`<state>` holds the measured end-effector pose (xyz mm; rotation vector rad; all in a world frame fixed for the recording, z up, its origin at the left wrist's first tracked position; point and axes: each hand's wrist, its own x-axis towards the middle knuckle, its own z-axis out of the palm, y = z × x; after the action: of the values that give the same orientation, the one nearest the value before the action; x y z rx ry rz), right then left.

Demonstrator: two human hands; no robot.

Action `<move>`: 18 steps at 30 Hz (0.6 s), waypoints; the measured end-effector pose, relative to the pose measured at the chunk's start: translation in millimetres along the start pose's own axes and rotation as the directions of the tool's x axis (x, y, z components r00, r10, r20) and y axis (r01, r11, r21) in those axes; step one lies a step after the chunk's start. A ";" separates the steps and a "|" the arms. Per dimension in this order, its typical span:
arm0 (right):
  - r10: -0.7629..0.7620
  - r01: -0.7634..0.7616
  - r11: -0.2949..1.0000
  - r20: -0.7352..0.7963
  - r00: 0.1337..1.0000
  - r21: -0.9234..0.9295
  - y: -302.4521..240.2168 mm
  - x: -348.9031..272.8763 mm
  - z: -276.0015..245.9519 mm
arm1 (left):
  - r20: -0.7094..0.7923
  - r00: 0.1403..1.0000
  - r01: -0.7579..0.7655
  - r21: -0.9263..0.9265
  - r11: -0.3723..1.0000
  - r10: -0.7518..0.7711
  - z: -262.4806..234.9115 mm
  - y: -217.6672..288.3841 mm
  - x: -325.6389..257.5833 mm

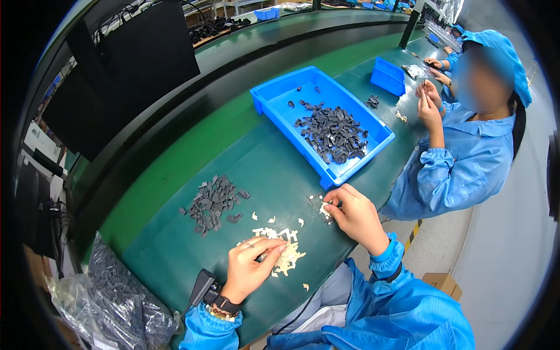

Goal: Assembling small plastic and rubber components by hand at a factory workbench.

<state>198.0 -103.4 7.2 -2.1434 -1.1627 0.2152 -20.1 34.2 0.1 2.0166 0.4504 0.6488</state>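
L hand (248,269) at slim cream plastic-like pcs (286,263); R hand (357,214) nr tiny pale plastic-like bits (324,211). Grips narrow, contents unclear. Prob. picking; next needs fine pinch.

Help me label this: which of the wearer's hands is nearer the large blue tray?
Right. The right hand is close to the near corner of the large blue tray; the left hand is farther off, at the pile of cream pieces.

The left hand (252,266) covers part of the cream plastic pieces (287,261); whatever its fingertips may pinch is too small to tell. The right hand (357,217) partly hides tiny pale bits (324,211). The lower edge crops the clear plastic bag (73,297) of dark parts (111,269).
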 end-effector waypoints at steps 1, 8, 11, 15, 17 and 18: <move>-0.005 0.005 1.000 0.015 1.000 -0.015 0.9 1.0 0.8 | 0.003 1.000 -0.001 0.003 1.000 0.001 -0.1 0.5 0.4; 0.002 -0.001 1.000 0.115 0.993 -0.010 5.6 2.3 -0.4 | 0.012 1.000 0.012 -0.002 1.000 -0.012 0.1 -1.8 -2.0; -0.091 0.091 0.996 0.032 0.995 0.012 1.4 -6.3 -2.8 | 0.006 1.000 -0.013 -0.013 1.000 0.013 -0.2 -1.9 -1.5; -0.018 0.038 0.969 -0.083 0.996 0.245 -23.4 -20.2 -12.1 | 0.001 1.000 -0.025 -0.009 1.000 0.025 -0.7 -1.3 -0.9; -0.038 0.062 0.951 -0.085 0.996 0.303 -32.2 -22.9 -8.0 | 0.017 1.000 0.011 -0.040 0.999 -0.010 -1.2 2.1 0.2; -0.063 0.093 0.928 -0.095 0.994 0.360 -37.0 -22.7 -3.1 | 0.018 1.000 0.016 -0.033 0.999 -0.016 -2.2 2.7 0.2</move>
<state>160.9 -109.2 29.2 -1.7613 -1.0648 0.2815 -21.2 34.5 3.4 1.9838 0.4423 0.6243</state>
